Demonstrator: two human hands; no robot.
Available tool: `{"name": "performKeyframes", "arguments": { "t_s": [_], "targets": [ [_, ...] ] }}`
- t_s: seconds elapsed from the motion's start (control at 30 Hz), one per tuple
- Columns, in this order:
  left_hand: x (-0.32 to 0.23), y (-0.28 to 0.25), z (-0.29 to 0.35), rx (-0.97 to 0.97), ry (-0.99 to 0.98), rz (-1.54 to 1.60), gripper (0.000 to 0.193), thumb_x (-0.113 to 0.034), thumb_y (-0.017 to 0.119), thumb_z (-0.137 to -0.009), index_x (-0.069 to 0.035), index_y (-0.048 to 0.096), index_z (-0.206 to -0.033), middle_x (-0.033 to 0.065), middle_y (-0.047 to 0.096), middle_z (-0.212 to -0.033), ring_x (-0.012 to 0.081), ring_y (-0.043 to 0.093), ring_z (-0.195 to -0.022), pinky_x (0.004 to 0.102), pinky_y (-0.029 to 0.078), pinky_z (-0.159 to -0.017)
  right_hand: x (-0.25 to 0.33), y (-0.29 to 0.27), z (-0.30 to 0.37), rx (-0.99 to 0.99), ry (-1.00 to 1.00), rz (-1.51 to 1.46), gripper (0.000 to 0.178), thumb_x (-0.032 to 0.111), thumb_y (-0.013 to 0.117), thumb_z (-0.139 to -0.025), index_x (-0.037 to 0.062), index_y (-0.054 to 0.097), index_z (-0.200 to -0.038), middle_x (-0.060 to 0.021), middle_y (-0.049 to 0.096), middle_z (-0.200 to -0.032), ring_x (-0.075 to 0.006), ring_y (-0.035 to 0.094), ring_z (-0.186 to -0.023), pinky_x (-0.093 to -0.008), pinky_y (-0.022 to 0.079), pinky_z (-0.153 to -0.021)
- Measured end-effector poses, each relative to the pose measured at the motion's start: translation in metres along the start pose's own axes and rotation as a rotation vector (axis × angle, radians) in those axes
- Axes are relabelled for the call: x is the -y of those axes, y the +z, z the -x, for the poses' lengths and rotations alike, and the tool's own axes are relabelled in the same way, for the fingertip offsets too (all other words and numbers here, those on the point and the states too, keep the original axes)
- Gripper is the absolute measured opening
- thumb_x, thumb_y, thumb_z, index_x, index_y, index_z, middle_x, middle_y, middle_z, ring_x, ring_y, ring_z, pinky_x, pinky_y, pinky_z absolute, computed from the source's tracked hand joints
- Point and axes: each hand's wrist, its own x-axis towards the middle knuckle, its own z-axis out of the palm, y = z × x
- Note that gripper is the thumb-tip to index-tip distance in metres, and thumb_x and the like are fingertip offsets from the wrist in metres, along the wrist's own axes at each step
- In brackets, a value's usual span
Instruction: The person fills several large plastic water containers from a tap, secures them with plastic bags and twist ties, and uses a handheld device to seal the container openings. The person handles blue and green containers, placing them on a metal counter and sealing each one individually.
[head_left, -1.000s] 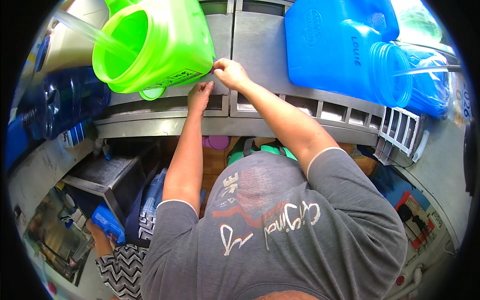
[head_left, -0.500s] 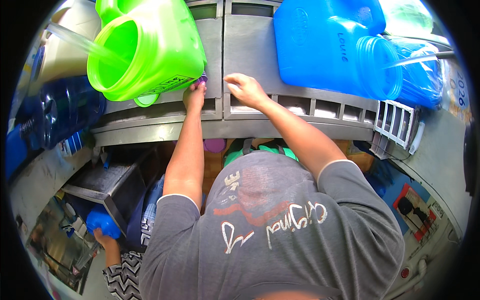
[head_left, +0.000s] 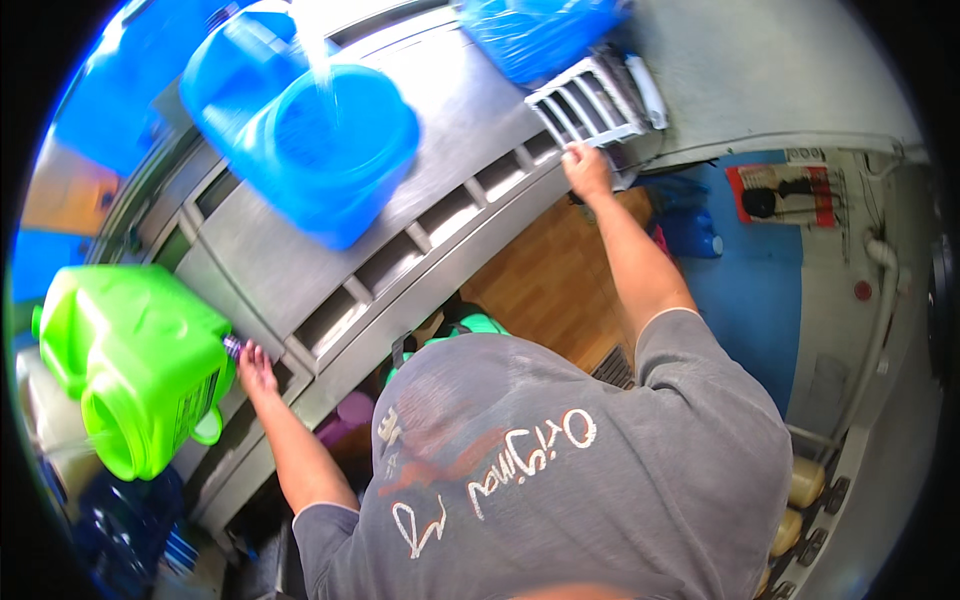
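My left hand (head_left: 257,372) is at the base of a bright green plastic jug (head_left: 150,340), its fingers closed on a small purple cap (head_left: 233,347). The green jug has a wide mouth, with a faint clear stream at it. Farther right, my right hand (head_left: 587,172) grips the lower edge of a white slatted rack (head_left: 590,100) at the counter's right end. Between the hands a blue jug (head_left: 350,190) rests on the metal counter (head_left: 450,105), a clear stream of water falling into its wide mouth.
A blue plastic-wrapped bundle (head_left: 540,35) lies beyond the rack. Dark blue bottles (head_left: 125,525) and a cream container (head_left: 50,420) stand by the green jug. Several slots (head_left: 390,262) line the counter's front edge. Below are a wooden floor (head_left: 545,265) and a blue bottle (head_left: 690,232).
The view has swung right, shifting both jugs leftward. My right hand has moved from above the counter's middle to the white rack. My left hand stays by the green jug's base.
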Motion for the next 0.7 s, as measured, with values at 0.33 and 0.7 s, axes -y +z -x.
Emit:
{"name": "performKeyframes", "arguments": {
  "t_s": [0.33, 0.7],
  "targets": [
    [0.022, 0.028, 0.099, -0.199, 0.023, -0.075, 0.057, -0.044, 0.067, -0.091, -0.021, 0.046, -0.139, 0.0073, 0.064, -0.127, 0.0204, 0.062, -0.101, 0.0392, 0.047, -0.084, -0.216, -0.099, -0.173, -0.163, 0.311, 0.214, 0.075, 0.041, 0.065, -0.085, 0.0016, 0.04, -0.144, -0.0261, 0.053, -0.137, -0.0427, 0.052, -0.126, -0.049, 0.043, -0.105],
    [0.054, 0.068, 0.149, -0.213, 0.015, 0.034, 0.068, -0.052, 0.069, -0.089, -0.017, 0.043, -0.141, 0.0123, 0.056, -0.139, 0.0283, 0.057, -0.118, 0.0422, 0.043, -0.096, -0.277, -0.063, -0.233, 0.074, 0.145, 0.227, 0.07, 0.042, 0.073, -0.08, -0.0003, 0.053, -0.133, -0.0242, 0.06, -0.129, -0.0411, 0.058, -0.118, -0.047, 0.046, -0.1]
  ]
}}
